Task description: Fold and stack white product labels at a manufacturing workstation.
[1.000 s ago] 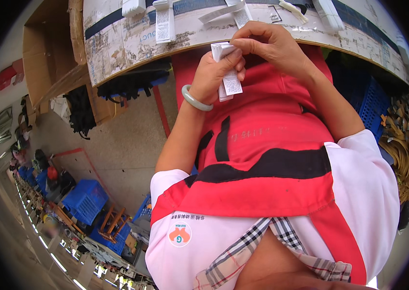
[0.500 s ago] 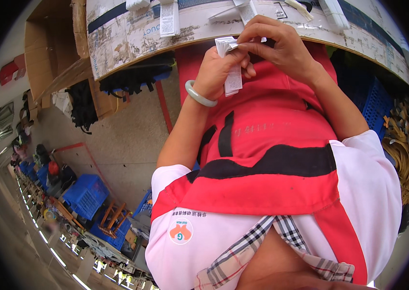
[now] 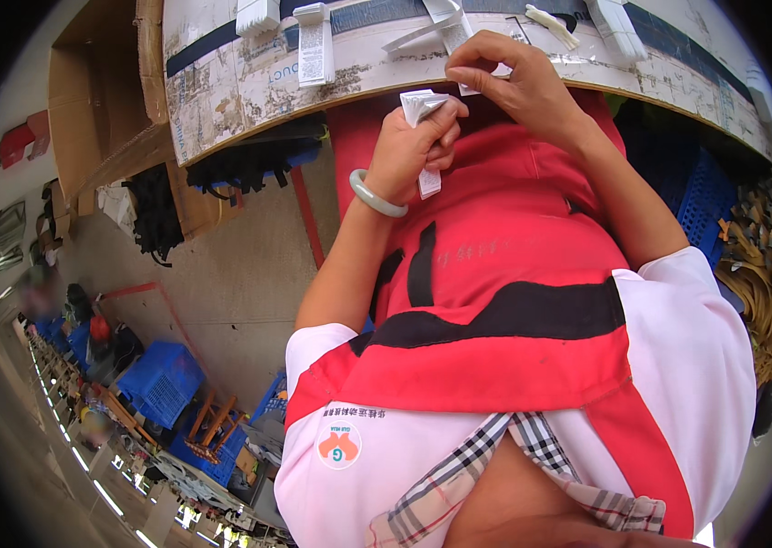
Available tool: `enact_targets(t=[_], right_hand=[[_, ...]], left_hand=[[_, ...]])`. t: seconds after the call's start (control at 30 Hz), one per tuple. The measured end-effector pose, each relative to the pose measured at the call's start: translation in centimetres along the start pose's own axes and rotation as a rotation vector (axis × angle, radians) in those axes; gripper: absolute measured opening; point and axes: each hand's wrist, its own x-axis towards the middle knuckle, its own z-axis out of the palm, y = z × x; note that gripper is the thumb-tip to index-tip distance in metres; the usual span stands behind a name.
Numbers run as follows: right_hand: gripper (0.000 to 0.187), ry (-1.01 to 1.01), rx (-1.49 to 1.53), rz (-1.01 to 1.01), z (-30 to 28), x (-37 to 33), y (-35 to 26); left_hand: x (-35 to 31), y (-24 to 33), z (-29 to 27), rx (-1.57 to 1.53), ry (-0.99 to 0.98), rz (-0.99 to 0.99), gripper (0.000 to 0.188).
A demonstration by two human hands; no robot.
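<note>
A folded bundle of white printed labels (image 3: 420, 103) is gripped in my left hand (image 3: 411, 146), its lower end poking out below the fingers. My left hand is closed round it, in front of the red apron, just off the table's edge. To its right, my right hand (image 3: 523, 87) is apart from the bundle, over the table's edge. Its thumb and forefinger come together at the tips; whether anything is between them I cannot make out. A white label strip (image 3: 455, 35) lies on the table beyond my right hand, partly hidden by it.
On the worn, cardboard-covered table (image 3: 231, 100) lie another label stack (image 3: 315, 50), a white bundle (image 3: 258, 15), a pale twisted piece (image 3: 552, 27) and a white stack (image 3: 617, 29). An open carton (image 3: 98, 91) stands left. Blue crates (image 3: 162, 379) and black straps (image 3: 155, 210) are lower down.
My right hand has let go of the label bundle's top and moved slightly apart from it. My left hand has turned and dropped a little with the bundle. The view has shifted slightly.
</note>
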Motion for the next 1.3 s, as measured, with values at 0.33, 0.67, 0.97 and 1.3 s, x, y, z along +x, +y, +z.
enact_targets(t=[0.33, 0.67, 0.97, 1.3], right_hand=[[0.027, 0.081, -0.146, 0.182, -1.9, 4.4, 2.2], [0.019, -0.142, 0.107, 0.018, -0.8, 1.6, -0.6], [0.020, -0.179, 0.273, 0.233, -0.6, 0.8, -0.4], [0.020, -0.215, 0.297, 0.254, -0.3, 0.4, -0.4]], left_hand=[[0.6, -0.3, 0.1, 0.319, 0.161, 0.251, 0.013], [0.3, 2.0, -0.2, 0.751, 0.341, 0.741, 0.016], [0.0, 1.3, 0.0, 0.601, 0.310, 0.630, 0.019], [-0.1, 0.5, -0.5, 0.517, 0.329, 0.512, 0.017]])
